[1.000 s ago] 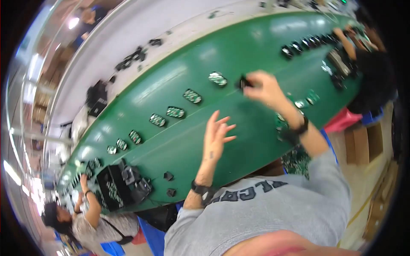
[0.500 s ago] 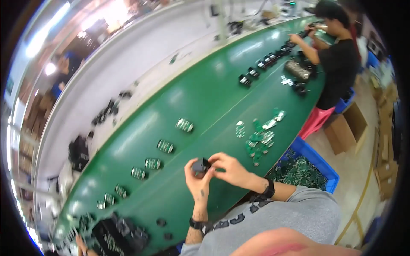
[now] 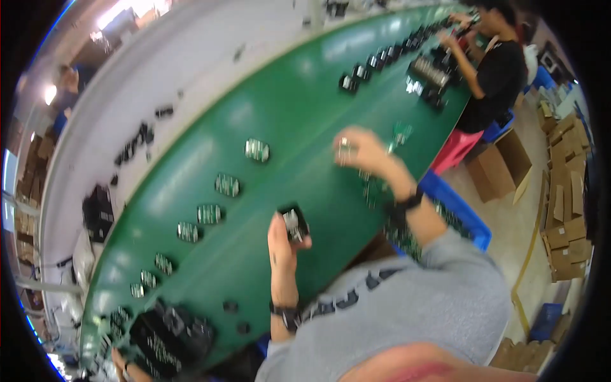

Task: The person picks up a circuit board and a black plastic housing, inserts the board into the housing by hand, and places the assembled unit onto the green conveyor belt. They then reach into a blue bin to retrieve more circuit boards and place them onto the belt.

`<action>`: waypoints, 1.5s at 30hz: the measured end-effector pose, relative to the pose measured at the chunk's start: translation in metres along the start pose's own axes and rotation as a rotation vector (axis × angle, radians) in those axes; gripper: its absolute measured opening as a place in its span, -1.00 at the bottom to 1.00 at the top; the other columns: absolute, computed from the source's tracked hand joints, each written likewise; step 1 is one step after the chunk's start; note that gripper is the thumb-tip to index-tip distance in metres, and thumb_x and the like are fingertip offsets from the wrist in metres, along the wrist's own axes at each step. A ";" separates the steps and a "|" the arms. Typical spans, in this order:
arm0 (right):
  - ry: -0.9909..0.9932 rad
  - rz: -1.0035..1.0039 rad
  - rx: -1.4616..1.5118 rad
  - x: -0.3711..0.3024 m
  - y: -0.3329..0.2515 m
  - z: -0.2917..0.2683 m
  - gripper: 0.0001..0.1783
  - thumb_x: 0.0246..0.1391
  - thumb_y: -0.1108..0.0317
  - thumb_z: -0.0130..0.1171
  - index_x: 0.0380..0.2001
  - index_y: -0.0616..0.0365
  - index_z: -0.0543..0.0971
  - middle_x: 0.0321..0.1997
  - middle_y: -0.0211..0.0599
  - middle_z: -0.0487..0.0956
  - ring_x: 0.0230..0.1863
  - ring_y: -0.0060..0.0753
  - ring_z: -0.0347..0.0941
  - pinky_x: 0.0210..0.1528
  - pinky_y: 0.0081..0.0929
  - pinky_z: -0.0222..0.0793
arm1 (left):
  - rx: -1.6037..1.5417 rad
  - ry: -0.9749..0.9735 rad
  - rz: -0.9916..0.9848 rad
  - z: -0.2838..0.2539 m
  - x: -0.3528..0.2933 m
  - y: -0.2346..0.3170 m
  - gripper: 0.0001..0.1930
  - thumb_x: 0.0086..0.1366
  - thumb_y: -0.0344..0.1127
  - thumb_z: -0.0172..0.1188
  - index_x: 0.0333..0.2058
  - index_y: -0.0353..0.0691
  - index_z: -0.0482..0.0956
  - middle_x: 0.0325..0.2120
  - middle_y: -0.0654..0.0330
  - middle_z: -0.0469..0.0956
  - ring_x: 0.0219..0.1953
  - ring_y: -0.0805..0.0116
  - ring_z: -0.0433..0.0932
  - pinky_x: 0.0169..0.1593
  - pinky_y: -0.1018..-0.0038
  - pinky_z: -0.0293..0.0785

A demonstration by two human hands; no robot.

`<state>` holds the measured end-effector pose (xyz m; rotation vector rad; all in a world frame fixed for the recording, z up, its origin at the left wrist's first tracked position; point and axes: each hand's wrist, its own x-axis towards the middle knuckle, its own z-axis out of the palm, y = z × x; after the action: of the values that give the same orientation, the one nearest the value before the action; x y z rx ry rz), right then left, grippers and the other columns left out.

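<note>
My left hand [image 3: 282, 242] holds a small black housing [image 3: 294, 223] with a pale part inside, raised over the near edge of the green conveyor belt [image 3: 299, 102]. My right hand [image 3: 359, 151] reaches out over the belt with a small shiny metal part [image 3: 344, 148] pinched in its fingers, close to a scatter of small green circuit boards [image 3: 375, 188]. A row of finished small units [image 3: 226, 185] lies spaced along the belt to the left of both hands.
A blue bin [image 3: 458, 213] of green boards stands at my right side. A person in a black top [image 3: 493, 70] works at the far end beside black parts [image 3: 433, 73]. Another person's hand [image 3: 124, 363] and black parts [image 3: 168, 334] show lower left. Cardboard boxes [image 3: 566, 191] line the right.
My right hand left the housing it shared with the left hand and moved out over the belt to the right, now pinching a small metal part. The left hand keeps the housing.
</note>
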<state>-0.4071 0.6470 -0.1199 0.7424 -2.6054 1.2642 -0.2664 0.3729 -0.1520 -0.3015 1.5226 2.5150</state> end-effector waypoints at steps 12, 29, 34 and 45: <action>-0.137 -0.030 -0.130 -0.013 0.005 0.003 -0.39 -0.17 0.25 0.45 0.04 0.11 0.57 0.13 -0.26 0.50 0.14 -0.14 0.37 0.16 -0.29 0.34 | -0.315 -0.178 -0.068 0.002 -0.016 0.014 -0.42 0.40 -0.15 -0.11 0.35 -0.08 0.07 -0.15 -0.12 0.51 -0.41 0.26 0.59 -0.31 0.36 0.66; -0.503 -0.463 -0.161 0.021 0.012 0.029 -0.43 -0.11 0.46 0.30 0.07 0.09 0.51 0.16 -0.29 0.47 0.26 -0.16 0.29 0.28 -0.23 0.22 | -0.285 -0.147 -0.071 -0.001 -0.030 0.020 -0.45 0.45 -0.13 -0.10 0.33 -0.17 0.12 -0.17 -0.08 0.55 -0.46 0.38 0.59 -0.38 0.49 0.66; -0.726 -0.403 -0.491 0.030 0.009 0.030 -0.48 -0.14 0.44 0.33 0.00 0.09 0.55 0.07 -0.34 0.51 0.16 -0.13 0.35 0.18 -0.23 0.28 | -0.225 -0.181 -0.141 0.005 -0.026 0.017 -0.46 0.45 -0.11 -0.09 0.32 -0.17 0.15 -0.20 -0.06 0.57 -0.47 0.42 0.58 -0.37 0.53 0.64; 1.271 0.693 0.203 -0.259 0.111 -0.083 -0.69 0.27 0.29 0.06 -0.09 0.31 0.58 -0.13 -0.22 0.64 -0.10 -0.43 0.56 -0.04 -0.43 0.48 | 0.820 0.321 0.207 -0.050 -0.002 0.004 -0.48 0.43 -0.20 0.06 0.26 -0.31 0.24 -0.11 0.05 0.48 -0.49 0.40 0.57 -0.50 0.59 0.54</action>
<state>-0.2440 0.8636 -0.2334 -0.8293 -1.6212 1.4193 -0.2619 0.3266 -0.1713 -0.4337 2.6497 1.7812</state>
